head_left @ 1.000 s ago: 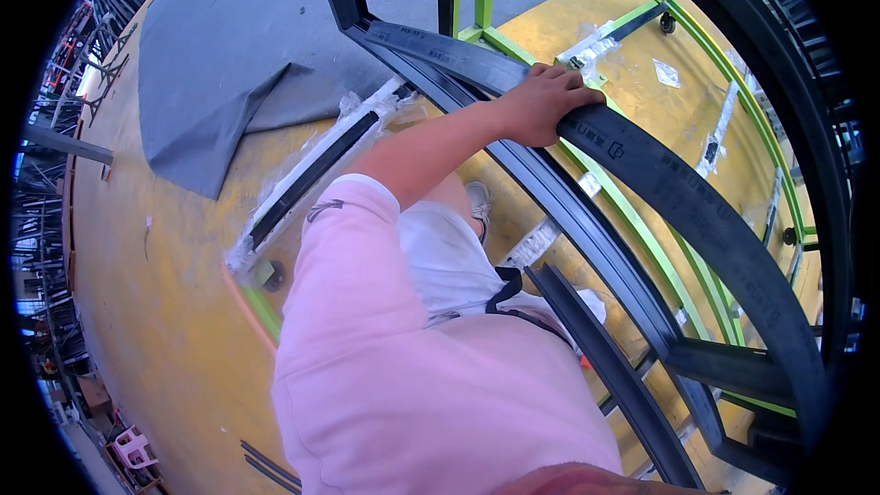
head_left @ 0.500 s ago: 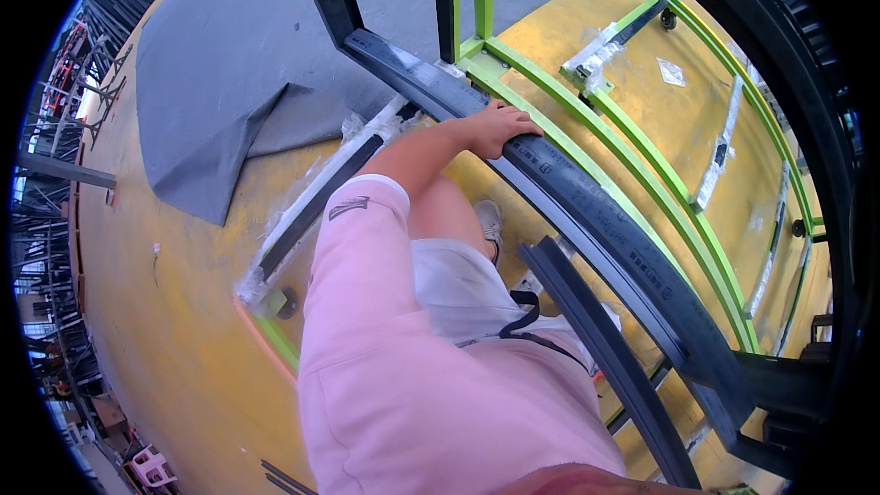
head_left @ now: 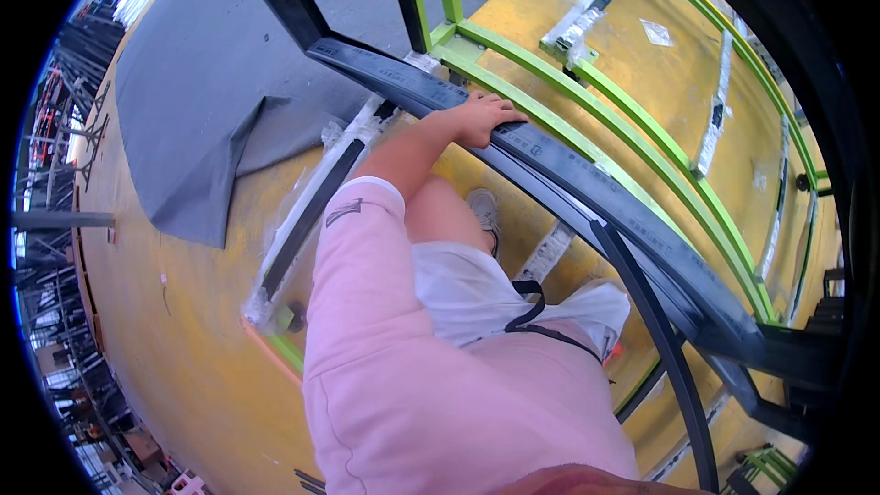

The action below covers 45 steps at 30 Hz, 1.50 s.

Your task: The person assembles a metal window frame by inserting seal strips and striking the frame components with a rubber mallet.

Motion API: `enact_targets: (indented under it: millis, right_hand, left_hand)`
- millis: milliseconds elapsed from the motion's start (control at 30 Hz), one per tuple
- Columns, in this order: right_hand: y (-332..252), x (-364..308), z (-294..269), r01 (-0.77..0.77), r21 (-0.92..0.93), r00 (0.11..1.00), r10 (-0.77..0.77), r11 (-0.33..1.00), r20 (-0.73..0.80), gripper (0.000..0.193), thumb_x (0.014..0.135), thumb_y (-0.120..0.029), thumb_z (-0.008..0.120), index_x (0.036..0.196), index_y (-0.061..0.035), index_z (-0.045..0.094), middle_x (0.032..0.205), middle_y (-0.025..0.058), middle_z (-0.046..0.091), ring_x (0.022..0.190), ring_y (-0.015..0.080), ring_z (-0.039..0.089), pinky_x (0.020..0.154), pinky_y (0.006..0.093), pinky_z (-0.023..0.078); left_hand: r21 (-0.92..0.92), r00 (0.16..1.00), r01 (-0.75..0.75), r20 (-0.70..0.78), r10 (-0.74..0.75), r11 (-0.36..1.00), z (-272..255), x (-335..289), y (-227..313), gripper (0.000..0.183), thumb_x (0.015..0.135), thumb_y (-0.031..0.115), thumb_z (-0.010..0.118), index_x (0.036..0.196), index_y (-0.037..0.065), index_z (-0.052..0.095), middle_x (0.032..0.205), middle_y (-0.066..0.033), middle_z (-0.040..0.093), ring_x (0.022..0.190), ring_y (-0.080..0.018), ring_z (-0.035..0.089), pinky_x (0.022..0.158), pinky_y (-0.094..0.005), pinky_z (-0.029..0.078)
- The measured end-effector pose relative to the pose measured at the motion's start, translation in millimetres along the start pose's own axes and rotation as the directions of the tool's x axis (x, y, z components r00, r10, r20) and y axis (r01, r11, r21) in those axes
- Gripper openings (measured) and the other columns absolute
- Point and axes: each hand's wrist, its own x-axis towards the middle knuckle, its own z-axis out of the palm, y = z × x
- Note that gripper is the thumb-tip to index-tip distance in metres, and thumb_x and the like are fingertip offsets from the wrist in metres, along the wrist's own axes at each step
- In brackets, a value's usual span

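Observation:
My left hand (head_left: 483, 119) rests over the near bar of a large black frame (head_left: 600, 179), its fingers curled over the top edge. The bar runs slantwise from the upper left to the lower right, and printed marks line its upper face. A separate slim black strip (head_left: 655, 339) stands at an angle on my right; its upper end meets or overlaps the bar's near side. The lower end of that strip leaves the picture at the bottom. My right hand is not in view.
Green metal racks on casters (head_left: 550, 73) stand beyond the bar, with plastic-wrapped crosspieces (head_left: 713, 119). Left of my leg lies another wrapped support (head_left: 307, 211). A grey mat (head_left: 202, 101) with a folded corner covers part of the yellow floor. Dark stock (head_left: 46, 330) is piled along the far left.
The black strip on the right has swung and turned, its upper end now up against the frame bar. My left hand stays on the bar while the view shifts slightly.

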Motion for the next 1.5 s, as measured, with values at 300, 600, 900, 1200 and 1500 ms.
enact_targets:
  millis: [300,600,900,1200,1500]
  right_hand:
    - [-127,-73,-113,0.119,0.110,0.975,-0.095,0.987,-0.198,0.047,0.089,-0.026,0.056,0.121,0.0052,0.043,0.097,0.0149,0.043,0.082,0.0234,0.041,0.072,0.0336,0.038]
    - [-136,-134,-181,0.170,0.058,0.898,-0.130,0.984,-0.421,0.043,0.088,-0.026,0.058,0.103,0.0110,0.042,0.095,0.0161,0.046,0.080,0.0236,0.040,0.070,0.0333,0.038]
    - [-126,-140,-197,0.196,0.138,0.873,-0.108,0.971,-0.476,0.039,0.090,-0.025,0.057,0.100,0.0105,0.043,0.093,0.0182,0.047,0.077,0.0250,0.042,0.068,0.0367,0.039]
    - [-109,-149,-195,0.197,0.112,0.870,-0.121,0.974,-0.479,0.038,0.089,-0.023,0.057,0.103,0.0105,0.045,0.094,0.0183,0.047,0.079,0.0249,0.043,0.069,0.0374,0.040]
    - [-14,-94,-37,0.212,0.381,0.965,-0.131,0.900,-0.229,0.048,0.086,-0.032,0.056,0.110,0.0092,0.050,0.101,0.0185,0.048,0.090,0.0294,0.048,0.087,0.0421,0.041]
  left_hand:
    - [0.196,0.985,0.060,0.146,-0.089,0.979,46,53,-1,0.096,0.062,0.002,0.078,0.148,0.023,0.042,0.137,-0.0094,0.051,0.138,-0.0323,0.042,0.117,-0.0487,0.027]
    - [0.233,0.970,0.046,0.223,-0.100,0.971,35,40,11,0.090,0.066,0.002,0.077,0.147,0.017,0.039,0.135,-0.0125,0.050,0.133,-0.0356,0.045,0.113,-0.0533,0.030]
    - [0.338,0.897,0.123,0.364,-0.250,0.933,52,44,23,0.103,0.064,0.013,0.089,0.151,0.021,0.035,0.142,-0.0089,0.046,0.136,-0.0345,0.044,0.108,-0.0713,0.033]
    - [0.394,0.879,0.103,0.394,-0.269,0.913,62,50,22,0.110,0.066,0.019,0.091,0.155,0.022,0.028,0.148,-0.0118,0.040,0.138,-0.0356,0.042,0.107,-0.0682,0.037]
    - [-0.303,0.850,0.212,0.527,-0.022,0.929,-24,13,135,0.093,0.075,0.028,0.087,0.151,0.000,0.041,0.147,-0.0202,0.054,0.139,-0.0324,0.049,0.118,-0.0387,0.036]
